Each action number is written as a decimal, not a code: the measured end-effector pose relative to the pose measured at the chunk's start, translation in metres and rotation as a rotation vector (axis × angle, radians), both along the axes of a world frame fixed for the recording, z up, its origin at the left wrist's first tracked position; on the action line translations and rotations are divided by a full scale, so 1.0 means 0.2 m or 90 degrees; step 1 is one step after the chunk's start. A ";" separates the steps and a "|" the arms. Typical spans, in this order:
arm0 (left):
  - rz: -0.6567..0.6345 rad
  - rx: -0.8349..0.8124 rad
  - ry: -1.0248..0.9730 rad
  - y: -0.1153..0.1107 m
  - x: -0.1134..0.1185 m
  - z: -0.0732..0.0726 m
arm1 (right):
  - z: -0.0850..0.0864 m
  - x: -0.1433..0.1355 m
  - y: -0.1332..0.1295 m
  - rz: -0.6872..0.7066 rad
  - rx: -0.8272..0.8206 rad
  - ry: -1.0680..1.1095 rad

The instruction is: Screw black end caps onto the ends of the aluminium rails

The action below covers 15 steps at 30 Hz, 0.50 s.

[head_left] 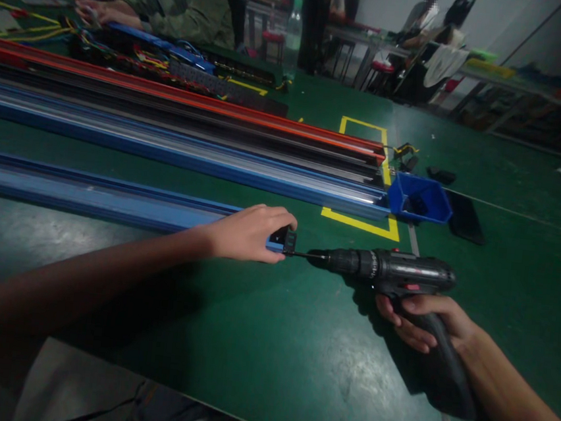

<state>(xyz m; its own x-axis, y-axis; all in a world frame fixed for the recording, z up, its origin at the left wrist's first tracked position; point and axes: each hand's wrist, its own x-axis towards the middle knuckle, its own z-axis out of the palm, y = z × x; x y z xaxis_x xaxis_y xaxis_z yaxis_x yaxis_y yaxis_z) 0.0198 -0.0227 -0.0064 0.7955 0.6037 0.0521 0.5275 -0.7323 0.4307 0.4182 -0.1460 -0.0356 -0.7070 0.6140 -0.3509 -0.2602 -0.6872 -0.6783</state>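
My left hand [251,233] grips the right end of a long blue metal profile [112,202], its thumb and fingers on either side of a small black end cap [289,241]. In my right hand [428,321] is a black cordless drill [394,269], held by its handle and pointing left. The drill's long thin bit [306,255] reaches to the end cap's outer face; whether it sits in a screw there is too small to tell. The profile lies flat on the green table.
Behind lie more blue profiles [215,162] and an orange-red one [221,103]. A blue bin [420,197] stands at their right end by yellow tape [363,225]. Farther back are a plastic bottle [293,39], wiring, and a person's green sleeve [200,11]. The table's front edge runs below.
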 end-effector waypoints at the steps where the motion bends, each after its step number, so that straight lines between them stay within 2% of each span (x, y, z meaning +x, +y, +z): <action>1: 0.000 -0.002 -0.001 0.00 0.00 0.00 | 0.00 0.00 0.00 0.001 0.001 0.002; 15: 0.002 0.000 -0.010 0.00 0.01 0.01 | 0.00 -0.01 0.00 -0.006 0.014 0.005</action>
